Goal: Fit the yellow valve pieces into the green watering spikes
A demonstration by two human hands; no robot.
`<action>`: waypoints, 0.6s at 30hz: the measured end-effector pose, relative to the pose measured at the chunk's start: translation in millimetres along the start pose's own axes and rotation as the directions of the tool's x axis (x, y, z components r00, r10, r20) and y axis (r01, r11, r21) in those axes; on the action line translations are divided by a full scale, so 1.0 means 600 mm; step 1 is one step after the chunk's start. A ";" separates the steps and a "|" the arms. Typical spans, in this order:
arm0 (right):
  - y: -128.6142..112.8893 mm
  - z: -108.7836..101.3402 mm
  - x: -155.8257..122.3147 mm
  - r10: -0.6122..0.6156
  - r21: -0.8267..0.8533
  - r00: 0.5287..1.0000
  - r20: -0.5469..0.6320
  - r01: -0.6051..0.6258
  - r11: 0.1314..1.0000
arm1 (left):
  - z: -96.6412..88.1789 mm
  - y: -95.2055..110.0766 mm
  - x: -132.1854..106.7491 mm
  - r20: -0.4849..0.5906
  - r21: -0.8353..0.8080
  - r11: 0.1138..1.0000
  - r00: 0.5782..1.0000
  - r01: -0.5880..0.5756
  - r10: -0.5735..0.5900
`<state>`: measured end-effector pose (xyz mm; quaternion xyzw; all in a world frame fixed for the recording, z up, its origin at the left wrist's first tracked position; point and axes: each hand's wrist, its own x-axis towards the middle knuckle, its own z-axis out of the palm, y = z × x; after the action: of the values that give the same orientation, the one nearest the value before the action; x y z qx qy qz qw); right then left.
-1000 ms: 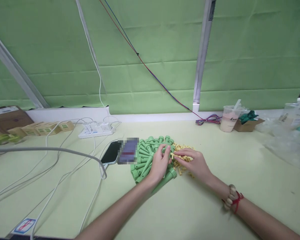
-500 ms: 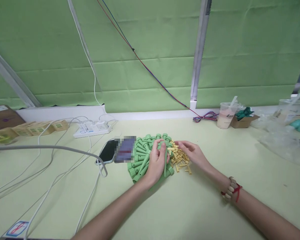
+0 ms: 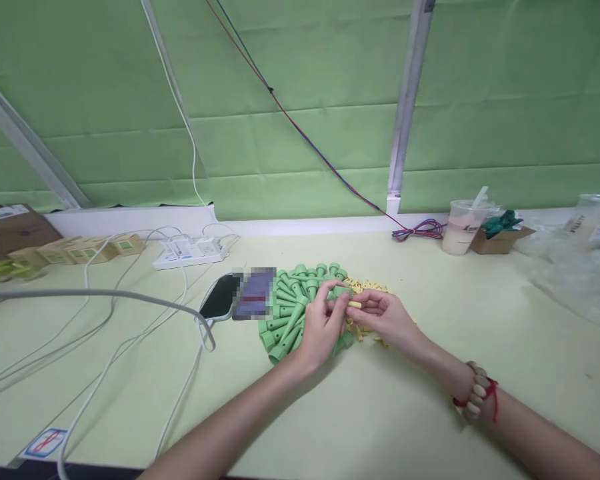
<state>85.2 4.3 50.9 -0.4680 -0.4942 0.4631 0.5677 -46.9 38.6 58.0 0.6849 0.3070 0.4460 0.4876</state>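
My left hand (image 3: 325, 327) is closed round a green plastic spike (image 3: 343, 291), whose wide end shows above the thumb. Between the fingertips of my right hand (image 3: 387, 317) is a small yellow plastic peg (image 3: 355, 305), held up against the green spike. Whether the peg has entered the spike, I cannot tell. Under and left of my left hand lies a pile of similar green spikes (image 3: 293, 309), tapered, with wide hollow ends and small side holes. A heap of small yellow pegs (image 3: 367, 285) spreads behind and beneath my right hand, partly hidden by it.
Left of the pile lie a phone (image 3: 222, 297) and a blurred-out flat item (image 3: 254, 293). White cables run from a power strip (image 3: 190, 253) across the left side. At the back right stand a drink cup (image 3: 461, 228), a small cardboard box (image 3: 500, 241) and clear plastic bags (image 3: 555, 273).
My right hand has moved from the yellow heap to my left hand, bringing a yellow peg. The green spike has turned, its wide end now towards my right hand. The view has shifted slightly.
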 end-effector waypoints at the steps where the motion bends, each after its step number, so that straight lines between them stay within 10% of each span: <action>1: 0.000 -0.001 0.001 -0.002 -0.007 1.000 0.011 0.002 1.000 | 0.000 -0.001 0.000 -0.002 0.000 1.000 1.000 0.009 -0.009; 9: 0.016 0.000 0.005 -0.133 -0.179 0.990 -0.052 0.122 0.976 | 0.004 -0.010 0.005 -0.008 0.006 0.998 0.998 0.067 -0.067; 15: 0.005 -0.019 0.000 -0.530 -0.503 0.847 0.037 0.474 0.723 | 0.014 0.000 0.004 0.019 -0.072 0.995 0.997 0.070 -0.069; 18: -0.003 -0.019 0.002 -0.347 -0.317 0.938 0.002 0.330 0.889 | 0.010 0.003 0.004 0.023 -0.089 0.996 0.999 0.024 -0.022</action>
<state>97.0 4.3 51.7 -0.4709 -0.6195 0.2602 0.5716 -40.6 37.9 59.6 0.6638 0.2892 0.4461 0.5260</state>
